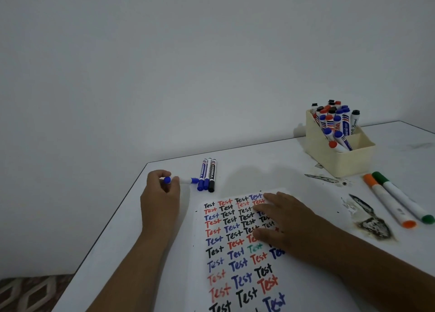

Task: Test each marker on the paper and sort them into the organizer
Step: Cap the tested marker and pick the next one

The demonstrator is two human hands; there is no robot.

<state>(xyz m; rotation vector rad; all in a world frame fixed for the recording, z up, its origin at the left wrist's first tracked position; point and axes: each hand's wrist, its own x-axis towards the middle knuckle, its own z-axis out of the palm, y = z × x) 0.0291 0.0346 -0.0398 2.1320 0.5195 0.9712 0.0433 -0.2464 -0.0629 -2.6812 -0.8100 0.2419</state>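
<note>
Gripping a blue marker (183, 180) with curled fingers, left hand (160, 194) sits at bench (164, 253) far-left corner, beside three lying markers (207, 175). Right hand (289, 220) lies flat, fingers straight, on paper (235, 264). Organizer (341, 156) far right.

Blue marker (184, 180) lies sideways at the table's left edge, pinched in curled fingers. Just beside it, three capped markers (207, 175) sit side by side, two blue, one black. The paper (237, 253) is covered in multicoloured "Test" scribbles. The cream organizer (341, 156) stands far right, packed with upright markers.
</note>
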